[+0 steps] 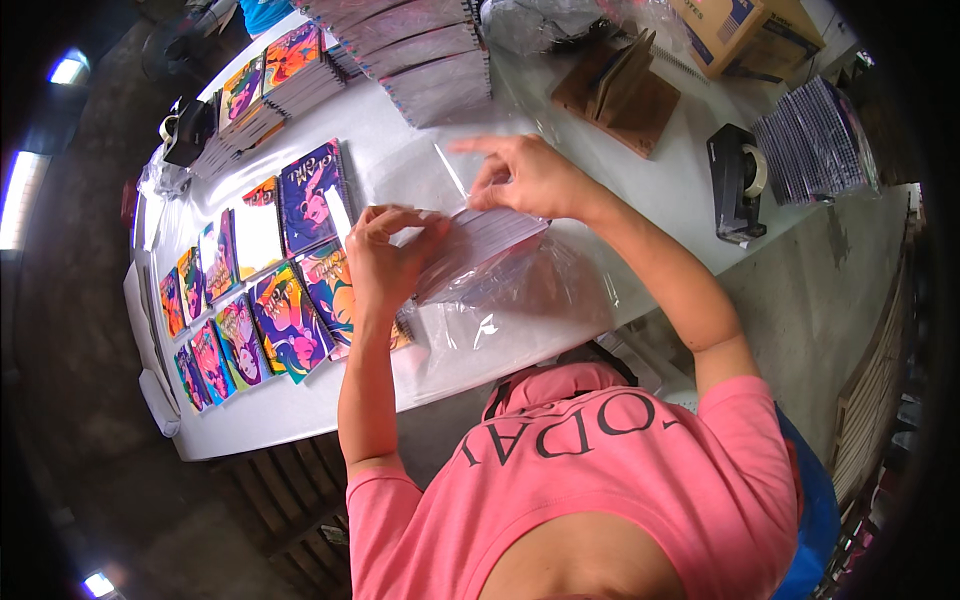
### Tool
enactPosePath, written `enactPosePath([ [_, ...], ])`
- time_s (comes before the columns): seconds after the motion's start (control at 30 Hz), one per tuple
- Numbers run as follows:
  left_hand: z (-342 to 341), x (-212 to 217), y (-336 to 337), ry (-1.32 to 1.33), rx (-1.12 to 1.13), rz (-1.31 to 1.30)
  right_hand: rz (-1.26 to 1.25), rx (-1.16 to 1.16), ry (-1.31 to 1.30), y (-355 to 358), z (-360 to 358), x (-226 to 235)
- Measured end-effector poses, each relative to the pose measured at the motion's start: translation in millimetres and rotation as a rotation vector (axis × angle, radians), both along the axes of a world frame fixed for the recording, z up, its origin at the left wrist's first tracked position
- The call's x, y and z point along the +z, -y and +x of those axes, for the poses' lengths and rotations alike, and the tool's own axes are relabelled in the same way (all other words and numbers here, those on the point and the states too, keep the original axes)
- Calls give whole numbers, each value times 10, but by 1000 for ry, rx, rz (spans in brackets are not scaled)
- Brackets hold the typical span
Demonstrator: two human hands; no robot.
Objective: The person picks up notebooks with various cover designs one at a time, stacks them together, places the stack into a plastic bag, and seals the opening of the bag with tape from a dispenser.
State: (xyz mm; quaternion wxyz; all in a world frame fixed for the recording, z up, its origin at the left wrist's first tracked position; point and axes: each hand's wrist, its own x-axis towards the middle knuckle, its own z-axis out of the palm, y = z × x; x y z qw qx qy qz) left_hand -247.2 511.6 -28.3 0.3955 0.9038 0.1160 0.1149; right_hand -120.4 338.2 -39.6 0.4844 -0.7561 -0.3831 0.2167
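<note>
Nearest the camera was the person's pink short-sleeved shirt (600, 480), just below the near edge of the long white table (290, 420), the landmark for everything else. Toward the table's left end lay rows of brightly coloured illustrated notebooks (270, 320), flat and overlapping. Just right of them, near the table's middle, the left hand (385, 265) pinched the near-left end of a white-edged notebook in a clear plastic sleeve (480, 250), fingers curled over it. The right hand (525, 175) held the sleeve's upper flap between thumb and fingers, forefinger stretched out; so the notebook lay between both hands, tilted up off a loose clear plastic sheet (520, 300). To do this well, it seemed wise to keep the sleeve taut and the flap square before pressing it down. Farther right on the table stood a black tape dispenser (737, 185).
</note>
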Motion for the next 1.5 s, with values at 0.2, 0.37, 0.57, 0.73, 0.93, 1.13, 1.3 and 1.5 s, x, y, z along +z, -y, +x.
enactPosePath([
  [0.2,-90,100,200,138,-127,295,-113,105,865,13,-250,137],
  [0.37,-220,-10,268,223,-308,473,-244,171,1011,186,-559,209],
  [0.57,-310,-439,242,691,-356,640,-20,65,264,1216,-386,353],
  [0.73,-296,-470,225,733,-409,689,-572,-1278,522,3068,6,-607],
  [0.93,-288,-417,273,720,-377,718,-286,-1369,-523,3695,170,-891],
  [1.13,-261,-397,283,724,-402,710,242,-1186,-752,3851,220,-1084],
  [1.3,-309,-414,283,681,-384,715,835,-1093,-686,3825,-336,-1368],
  [1.5,-303,-495,289,805,-356,658,-1231,-1547,370,3362,-648,-1340],
])
